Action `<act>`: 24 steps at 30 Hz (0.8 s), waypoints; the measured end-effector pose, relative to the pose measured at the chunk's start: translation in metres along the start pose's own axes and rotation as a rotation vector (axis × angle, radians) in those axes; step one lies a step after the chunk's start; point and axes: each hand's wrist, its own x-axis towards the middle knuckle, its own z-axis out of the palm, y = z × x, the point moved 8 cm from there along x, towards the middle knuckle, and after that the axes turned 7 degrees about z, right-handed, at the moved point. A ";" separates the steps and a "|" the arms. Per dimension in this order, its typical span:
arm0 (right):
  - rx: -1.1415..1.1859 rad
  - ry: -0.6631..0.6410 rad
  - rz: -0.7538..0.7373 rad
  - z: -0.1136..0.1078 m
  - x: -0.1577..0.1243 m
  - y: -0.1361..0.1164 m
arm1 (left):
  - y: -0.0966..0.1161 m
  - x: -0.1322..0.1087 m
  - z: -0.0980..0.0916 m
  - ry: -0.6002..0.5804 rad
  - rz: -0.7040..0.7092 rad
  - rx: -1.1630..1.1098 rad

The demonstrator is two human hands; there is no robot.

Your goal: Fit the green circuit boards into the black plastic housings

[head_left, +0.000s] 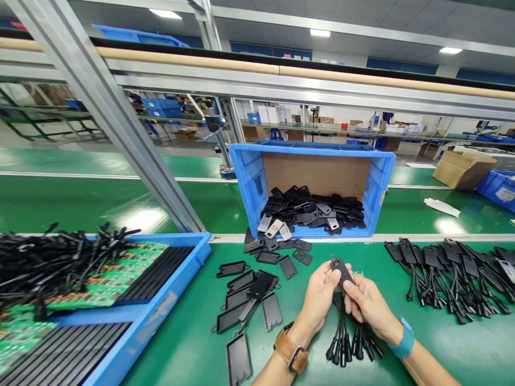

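Between my two hands is a small black controller box (pixel 340 271) with a little display window near its top. My left hand (pixel 322 292) grips its left side, thumb across the front. My right hand (pixel 366 300) pinches its lower right part. Black cables with plug ends (pixel 341 343) hang below the hands and rest on the green table. A bit of green circuit board (pixel 358 273) peeks out behind my right fingers. Left of my hands lie several open black half-shells (pixel 272 311) and flat black covers (pixel 287 266).
A blue crate (pixel 240 182) lies on its side, holding a heap of black covers. At left stands a blue tray (pixel 161 316) with circuit boards and cables. Cabled black boxes (pixel 450 257) are piled at right. A white glove (pixel 441 207) lies behind them. A metal post (pixel 120 118) slants at left.
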 end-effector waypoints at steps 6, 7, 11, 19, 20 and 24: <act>0.072 0.197 0.021 -0.051 0.006 -0.006 | -0.005 0.001 -0.004 -0.005 -0.059 0.095; 0.058 0.266 0.005 -0.070 0.007 -0.008 | -0.005 0.002 -0.010 0.041 -0.054 0.124; -0.390 0.568 0.099 -0.153 0.009 -0.005 | -0.001 0.009 -0.037 0.225 0.029 0.237; -0.772 0.743 0.172 -0.194 0.014 0.004 | 0.011 0.019 -0.065 0.330 0.095 0.313; -0.808 0.774 0.146 -0.192 0.013 -0.001 | 0.012 0.019 -0.066 0.332 0.101 0.316; -1.066 0.849 -0.011 -0.172 0.010 -0.023 | 0.012 0.021 -0.068 0.324 0.111 0.335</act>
